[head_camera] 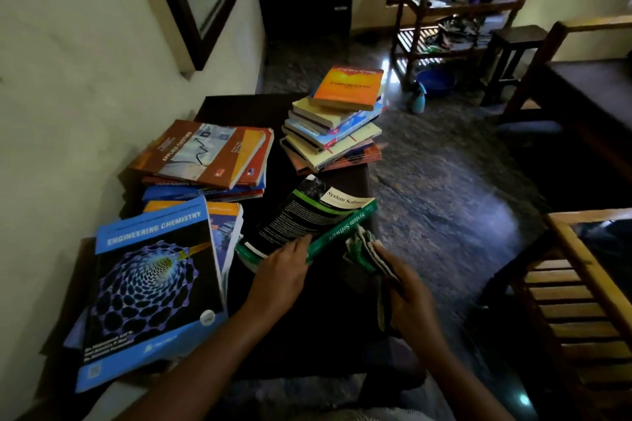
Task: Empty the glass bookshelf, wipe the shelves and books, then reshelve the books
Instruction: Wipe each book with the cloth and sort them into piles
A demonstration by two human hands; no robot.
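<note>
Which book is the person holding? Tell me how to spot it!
Find the dark low table beside the cream wall. At its right edge, nearer than the leaning stack of books, the left hand holds a black-and-green paperback book. Only it has a green spine reading System Software, with the folded green cloth in the right hand beside it.

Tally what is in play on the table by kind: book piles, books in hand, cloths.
Book piles: 3 (Engineering Chemistry pile, Applied Costing pile, orange-topped pile)
Books in hand: 1 (System Software book, held by the left hand)
Cloths: 1 (cloth, gripped by the right hand)
Total: 5
</note>
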